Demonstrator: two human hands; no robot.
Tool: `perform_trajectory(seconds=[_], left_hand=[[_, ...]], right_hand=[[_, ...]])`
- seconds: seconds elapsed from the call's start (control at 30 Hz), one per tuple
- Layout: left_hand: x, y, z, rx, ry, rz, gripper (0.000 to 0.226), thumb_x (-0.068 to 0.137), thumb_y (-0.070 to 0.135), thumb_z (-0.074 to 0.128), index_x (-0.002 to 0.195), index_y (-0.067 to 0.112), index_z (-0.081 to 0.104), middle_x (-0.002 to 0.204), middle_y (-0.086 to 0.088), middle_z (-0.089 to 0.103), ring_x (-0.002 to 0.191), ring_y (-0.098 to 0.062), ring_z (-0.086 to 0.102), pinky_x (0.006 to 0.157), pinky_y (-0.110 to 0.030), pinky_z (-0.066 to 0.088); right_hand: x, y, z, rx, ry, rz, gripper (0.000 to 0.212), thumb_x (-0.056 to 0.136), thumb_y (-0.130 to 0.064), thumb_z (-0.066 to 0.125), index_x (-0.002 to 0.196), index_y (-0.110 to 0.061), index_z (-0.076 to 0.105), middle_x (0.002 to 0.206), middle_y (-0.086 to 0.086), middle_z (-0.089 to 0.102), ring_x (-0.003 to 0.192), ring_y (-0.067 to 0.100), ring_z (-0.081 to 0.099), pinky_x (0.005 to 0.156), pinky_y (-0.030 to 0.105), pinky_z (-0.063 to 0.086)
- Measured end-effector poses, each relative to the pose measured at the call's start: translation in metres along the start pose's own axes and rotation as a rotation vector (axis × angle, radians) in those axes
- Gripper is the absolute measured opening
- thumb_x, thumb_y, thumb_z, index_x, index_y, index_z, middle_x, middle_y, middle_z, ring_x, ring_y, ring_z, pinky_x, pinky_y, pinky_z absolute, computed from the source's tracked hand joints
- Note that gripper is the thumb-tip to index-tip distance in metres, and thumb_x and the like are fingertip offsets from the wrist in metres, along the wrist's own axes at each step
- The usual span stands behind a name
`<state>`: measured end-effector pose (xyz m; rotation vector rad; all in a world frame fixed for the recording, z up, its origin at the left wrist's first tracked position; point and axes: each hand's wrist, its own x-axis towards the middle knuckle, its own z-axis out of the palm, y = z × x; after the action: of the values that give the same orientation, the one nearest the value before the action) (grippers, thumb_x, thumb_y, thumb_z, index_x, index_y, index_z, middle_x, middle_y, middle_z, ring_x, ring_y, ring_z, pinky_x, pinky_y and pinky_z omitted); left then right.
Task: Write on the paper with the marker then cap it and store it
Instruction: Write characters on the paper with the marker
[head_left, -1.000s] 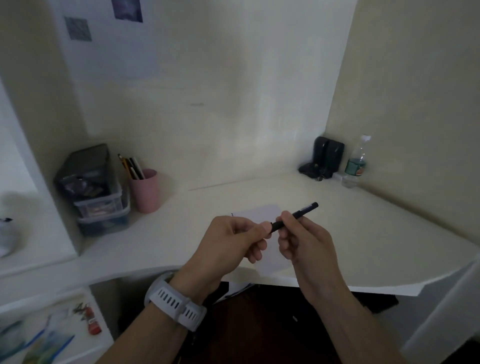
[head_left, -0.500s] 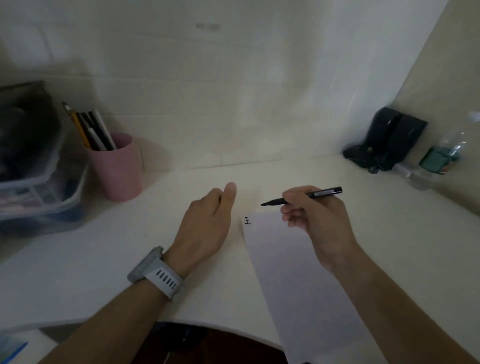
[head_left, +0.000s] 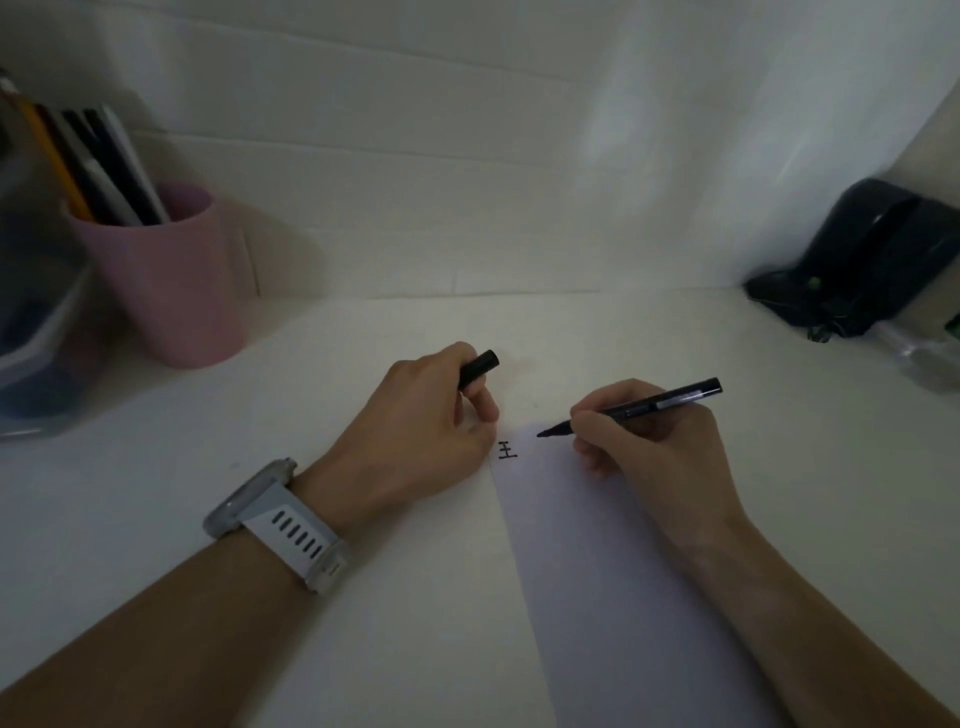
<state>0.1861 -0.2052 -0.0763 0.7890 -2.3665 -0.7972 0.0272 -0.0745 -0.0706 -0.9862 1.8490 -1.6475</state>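
Note:
A white sheet of paper (head_left: 613, 571) lies on the pale desk (head_left: 260, 467), with a small black mark at its top left corner. My right hand (head_left: 649, 441) grips a black marker (head_left: 639, 408), uncapped, its tip touching the paper's top edge just right of the mark. My left hand (head_left: 431, 431) rests on the desk against the paper's left edge, fingers curled around the black marker cap (head_left: 480, 365). A grey and white watch sits on the left wrist.
A pink cup (head_left: 166, 280) holding several pens and pencils stands at the back left, beside stacked clear plastic bins (head_left: 31, 312). A black device (head_left: 862, 260) and part of a plastic bottle (head_left: 930, 353) sit in the far right corner against the wall.
The hands pulled the cap off the marker and separated. The view moved closer to the desk. My right hand lowered the tip to the paper; my left settled beside it holding the cap.

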Motion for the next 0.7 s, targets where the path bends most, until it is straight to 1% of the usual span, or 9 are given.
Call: perform_trajectory(seconds=[0.07, 0.13, 0.23, 0.3, 0.4, 0.43, 0.5, 0.6, 0.7], left_hand=[[0.0, -0.0017, 0.0014, 0.001, 0.016, 0.004, 0.024, 0.078, 0.009, 0.068, 0.077, 0.022, 0.047, 0.069, 0.024, 0.067, 0.072, -0.011, 0.058, 0.062, -0.011, 0.044], [0.0008, -0.0027, 0.003, 0.009, 0.021, 0.013, 0.024, 0.077, 0.009, 0.067, 0.077, 0.021, 0.046, 0.068, 0.022, 0.065, 0.069, -0.008, 0.056, 0.061, -0.009, 0.042], [0.0011, -0.0044, 0.0051, 0.018, 0.028, 0.03, 0.034, 0.076, 0.01, 0.067, 0.072, 0.028, 0.038, 0.071, 0.021, 0.067, 0.062, -0.008, 0.053, 0.06, -0.008, 0.041], [0.0005, -0.005, 0.0059, 0.023, 0.027, 0.031, 0.033, 0.076, 0.012, 0.068, 0.073, 0.028, 0.04, 0.07, 0.024, 0.067, 0.061, -0.005, 0.053, 0.06, -0.008, 0.04], [0.0001, -0.0052, 0.0058, 0.019, 0.028, 0.018, 0.017, 0.076, 0.012, 0.068, 0.08, 0.019, 0.054, 0.068, 0.036, 0.064, 0.066, -0.002, 0.055, 0.059, -0.006, 0.039], [-0.0001, -0.0049, 0.0059, 0.012, 0.03, 0.015, 0.017, 0.076, 0.011, 0.068, 0.079, 0.019, 0.053, 0.068, 0.033, 0.065, 0.066, -0.002, 0.054, 0.059, -0.006, 0.039], [-0.0006, -0.0042, 0.0059, -0.002, 0.032, 0.011, 0.025, 0.076, 0.009, 0.067, 0.074, 0.023, 0.045, 0.069, 0.023, 0.067, 0.066, -0.004, 0.053, 0.059, -0.007, 0.04], [0.0001, -0.0043, 0.0065, -0.013, 0.034, 0.006, 0.035, 0.075, 0.008, 0.066, 0.071, 0.028, 0.037, 0.076, 0.017, 0.072, 0.066, -0.009, 0.055, 0.059, -0.009, 0.04], [0.0007, -0.0047, 0.0068, -0.01, 0.035, -0.003, 0.039, 0.075, 0.009, 0.066, 0.07, 0.03, 0.034, 0.083, 0.013, 0.076, 0.069, -0.013, 0.06, 0.059, -0.013, 0.041]], right_hand=[[0.0004, -0.0003, 0.004, -0.067, -0.004, -0.013, 0.008, 0.079, 0.004, 0.07, 0.076, -0.004, 0.073, 0.065, 0.025, 0.069, 0.054, 0.022, 0.06, 0.057, 0.034, 0.053], [-0.0005, -0.0002, 0.0061, -0.104, -0.002, -0.01, 0.011, 0.076, 0.002, 0.069, 0.077, -0.007, 0.074, 0.066, 0.022, 0.071, 0.055, 0.021, 0.063, 0.061, 0.037, 0.057], [-0.002, 0.002, 0.0068, -0.147, -0.005, -0.026, 0.013, 0.074, 0.001, 0.069, 0.076, -0.01, 0.076, 0.064, 0.016, 0.074, 0.056, 0.021, 0.066, 0.066, 0.04, 0.06], [-0.0035, 0.0028, 0.0072, -0.167, -0.012, -0.039, 0.013, 0.075, 0.001, 0.07, 0.076, -0.01, 0.076, 0.064, 0.015, 0.074, 0.056, 0.021, 0.067, 0.066, 0.04, 0.061], [-0.005, 0.002, 0.0067, -0.19, -0.023, -0.047, 0.013, 0.075, 0.0, 0.07, 0.076, -0.011, 0.076, 0.064, 0.015, 0.075, 0.057, 0.021, 0.068, 0.066, 0.041, 0.06], [-0.0055, 0.0018, 0.0065, -0.192, -0.023, -0.046, 0.013, 0.076, 0.0, 0.07, 0.076, -0.011, 0.076, 0.065, 0.015, 0.075, 0.058, 0.021, 0.068, 0.066, 0.042, 0.061], [-0.0066, 0.0018, 0.0067, -0.214, -0.022, -0.037, 0.011, 0.076, -0.003, 0.072, 0.076, -0.013, 0.077, 0.065, 0.013, 0.076, 0.06, 0.021, 0.07, 0.068, 0.044, 0.061], [-0.0068, 0.0019, 0.0081, -0.246, -0.011, -0.023, 0.008, 0.074, -0.009, 0.072, 0.076, -0.015, 0.077, 0.066, 0.009, 0.077, 0.061, 0.02, 0.071, 0.072, 0.047, 0.062], [-0.0039, 0.0034, 0.0065, -0.247, 0.029, -0.017, 0.009, 0.073, -0.008, 0.07, 0.074, -0.014, 0.076, 0.062, 0.009, 0.075, 0.057, 0.018, 0.068, 0.07, 0.046, 0.061]])
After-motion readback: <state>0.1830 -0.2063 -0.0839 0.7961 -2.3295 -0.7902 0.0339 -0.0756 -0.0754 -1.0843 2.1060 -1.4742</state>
